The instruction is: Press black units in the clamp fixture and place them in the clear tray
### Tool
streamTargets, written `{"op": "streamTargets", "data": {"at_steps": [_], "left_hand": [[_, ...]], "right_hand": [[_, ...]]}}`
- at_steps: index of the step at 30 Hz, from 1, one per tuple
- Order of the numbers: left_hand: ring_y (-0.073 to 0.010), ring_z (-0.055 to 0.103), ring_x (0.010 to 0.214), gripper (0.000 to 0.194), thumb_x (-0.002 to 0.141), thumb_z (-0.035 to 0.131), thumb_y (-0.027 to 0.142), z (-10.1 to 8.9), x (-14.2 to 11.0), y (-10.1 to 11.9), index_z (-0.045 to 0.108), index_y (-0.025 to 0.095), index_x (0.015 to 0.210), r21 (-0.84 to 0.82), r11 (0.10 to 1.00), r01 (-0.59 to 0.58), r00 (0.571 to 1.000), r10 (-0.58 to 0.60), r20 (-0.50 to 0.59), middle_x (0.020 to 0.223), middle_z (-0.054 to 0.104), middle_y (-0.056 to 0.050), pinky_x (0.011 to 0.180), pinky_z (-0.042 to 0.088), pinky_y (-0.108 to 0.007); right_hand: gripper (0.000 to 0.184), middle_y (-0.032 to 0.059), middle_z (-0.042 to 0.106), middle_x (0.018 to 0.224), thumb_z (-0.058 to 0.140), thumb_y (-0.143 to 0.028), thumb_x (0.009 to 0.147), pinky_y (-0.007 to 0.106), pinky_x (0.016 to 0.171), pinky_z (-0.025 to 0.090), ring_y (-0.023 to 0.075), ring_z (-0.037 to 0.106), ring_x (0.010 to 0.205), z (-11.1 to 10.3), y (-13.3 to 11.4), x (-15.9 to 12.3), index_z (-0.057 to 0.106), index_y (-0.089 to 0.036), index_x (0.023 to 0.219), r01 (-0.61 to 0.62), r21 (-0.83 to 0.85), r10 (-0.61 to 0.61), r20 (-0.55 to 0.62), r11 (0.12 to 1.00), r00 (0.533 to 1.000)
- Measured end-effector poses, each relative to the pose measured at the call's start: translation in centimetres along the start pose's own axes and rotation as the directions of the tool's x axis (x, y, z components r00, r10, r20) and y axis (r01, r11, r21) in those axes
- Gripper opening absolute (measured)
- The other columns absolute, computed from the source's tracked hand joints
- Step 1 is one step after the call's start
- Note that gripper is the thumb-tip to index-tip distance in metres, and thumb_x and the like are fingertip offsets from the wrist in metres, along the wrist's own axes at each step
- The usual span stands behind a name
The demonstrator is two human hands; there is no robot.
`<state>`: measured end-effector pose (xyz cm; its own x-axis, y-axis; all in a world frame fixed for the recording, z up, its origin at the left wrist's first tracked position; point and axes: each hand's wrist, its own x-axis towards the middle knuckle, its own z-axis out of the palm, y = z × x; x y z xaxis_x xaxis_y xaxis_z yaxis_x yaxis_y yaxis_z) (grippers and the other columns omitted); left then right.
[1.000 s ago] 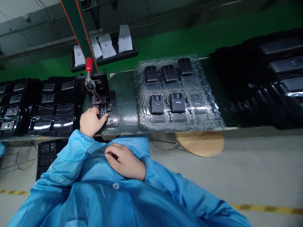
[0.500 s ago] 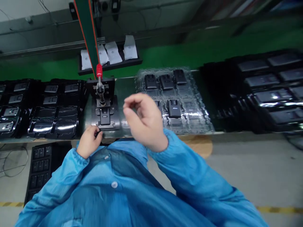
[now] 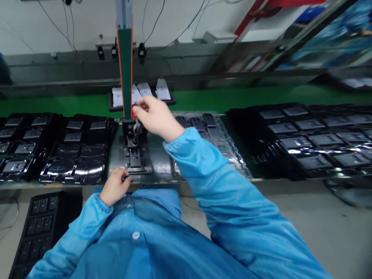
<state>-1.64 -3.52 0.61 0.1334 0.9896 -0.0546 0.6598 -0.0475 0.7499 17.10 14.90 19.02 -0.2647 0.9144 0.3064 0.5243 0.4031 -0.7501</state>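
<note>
A black clamp fixture stands on the bench edge, with a small black part seated in it. My right hand reaches over it and closes its fingers on the clamp's red lever handle, which is mostly hidden by the hand. My left hand rests at the fixture's front left corner, fingers curled against the base plate; whether they hold anything is hidden. Both arms wear blue sleeves.
Black trays with parts lie left of the fixture. A clear blister tray with black parts sits to its right, partly behind my arm. More black trays fill the right. White pouches stand behind on a green belt. A green post rises above the fixture.
My right hand rose from my chest, swung forward and took hold of the red lever handle. My left hand slid off the seated part to the fixture's front corner. The view tilted up.
</note>
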Motion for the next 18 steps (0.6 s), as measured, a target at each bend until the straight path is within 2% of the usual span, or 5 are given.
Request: {"op": "streamTargets", "data": {"at_steps": [5,9,12,14,18], "left_hand": [[-0.0210,0.065,0.089,0.008,0.094,0.065,0.028,-0.2,0.1,-0.4,0.067,0.022,0.098,-0.034,0.999,0.005,1.000,-0.004,0.029,0.098,0.062,-0.005,0.083,0.054,-0.036],[-0.0204,0.064,0.090,0.008,0.094,0.066,0.027,0.0,0.1,-0.5,0.067,0.022,0.100,-0.056,0.998,0.022,1.000,-0.021,0.023,0.099,0.062,-0.005,0.083,0.054,-0.035],[-0.0199,0.063,0.088,0.006,0.094,0.065,0.024,0.1,0.0,-0.4,0.068,0.022,0.099,-0.077,0.997,0.018,1.000,-0.017,0.006,0.098,0.061,-0.004,0.085,0.053,-0.035],[-0.0198,0.062,0.088,0.006,0.093,0.066,0.024,0.2,0.0,-0.2,0.068,0.021,0.099,-0.082,0.996,0.020,1.000,-0.020,-0.002,0.097,0.060,-0.004,0.085,0.053,-0.036],[-0.0201,0.062,0.089,0.010,0.093,0.067,0.025,0.4,-0.1,-0.2,0.069,0.021,0.102,-0.080,0.996,0.026,1.000,-0.027,-0.006,0.099,0.060,-0.004,0.086,0.054,-0.036]], "right_hand": [[0.008,-0.0018,0.062,0.077,0.070,-0.017,0.094,0.033,0.083,0.051,0.0147,0.059,0.077,0.6,0.3,2.1,0.063,-0.016,0.090,-0.123,0.070,0.119,0.055,0.990,0.991],[0.013,-0.0052,0.059,0.069,0.062,-0.007,0.093,0.025,0.064,0.045,0.0097,0.054,0.064,0.2,-2.4,1.3,0.062,-0.018,0.087,-0.166,0.396,0.166,0.036,0.903,0.985],[0.029,-0.0041,0.054,0.062,0.059,-0.029,0.105,0.026,0.054,0.040,0.0111,0.050,0.056,0.1,-4.6,-0.8,0.060,-0.019,0.078,-0.105,0.681,0.044,0.106,0.725,0.993],[0.044,-0.0049,0.047,0.057,0.061,-0.048,0.105,0.027,0.051,0.036,0.0125,0.044,0.052,0.5,-5.0,-2.5,0.056,-0.021,0.071,-0.032,0.749,-0.016,0.057,0.662,0.998],[0.053,-0.0042,0.043,0.061,0.058,-0.056,0.106,0.029,0.059,0.040,0.0136,0.044,0.057,2.3,-3.3,-6.3,0.046,-0.024,0.066,0.208,0.645,-0.153,-0.141,0.735,0.978]]}}
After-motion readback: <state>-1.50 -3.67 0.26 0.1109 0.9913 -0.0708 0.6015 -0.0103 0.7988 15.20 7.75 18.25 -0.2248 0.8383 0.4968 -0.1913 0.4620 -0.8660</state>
